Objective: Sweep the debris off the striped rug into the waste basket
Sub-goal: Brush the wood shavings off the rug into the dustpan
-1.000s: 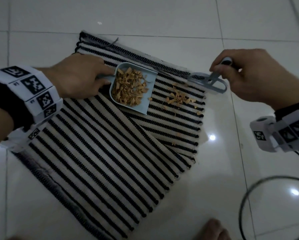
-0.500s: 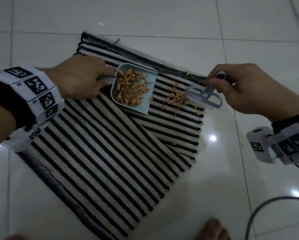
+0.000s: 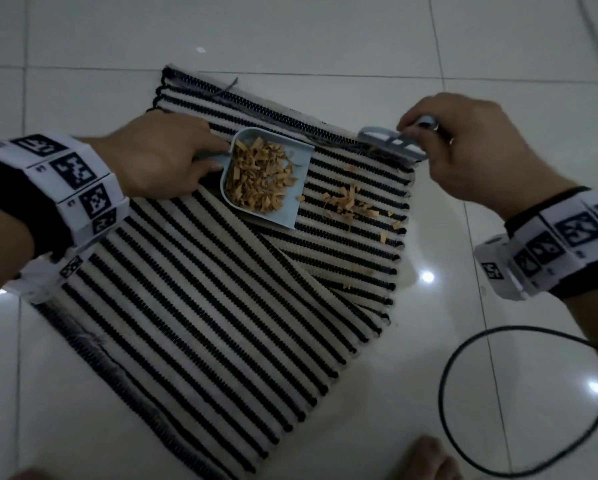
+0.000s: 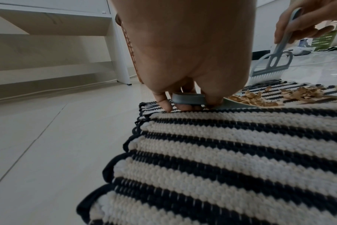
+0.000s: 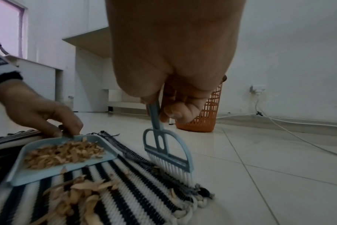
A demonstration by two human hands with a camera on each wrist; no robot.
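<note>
A black-and-white striped rug (image 3: pixel 200 306) lies on the tiled floor, its right corner folded over. My left hand (image 3: pixel 165 157) grips the handle of a small blue dustpan (image 3: pixel 299 168) that rests on the rug, heaped with tan shavings (image 3: pixel 259 178). More loose shavings (image 3: pixel 351 202) lie on the rug just right of the pan's lip. My right hand (image 3: pixel 463 150) grips the handle of a small blue brush (image 5: pixel 167 156), whose white bristles touch the rug's far right corner. An orange waste basket (image 5: pixel 204 115) stands on the floor beyond the brush.
A black cable loop (image 3: pixel 519 400) lies on the tiles at the right. White cables (image 5: pixel 290 130) run along the wall base near the basket. A white cabinet (image 4: pixel 67 30) stands to the far left. A bare foot (image 3: pixel 429 459) shows at the bottom edge.
The brush swept in toward the pan, pushing shavings left, then pulled back out to the rug's far right corner. The dustpan and left hand stayed put.
</note>
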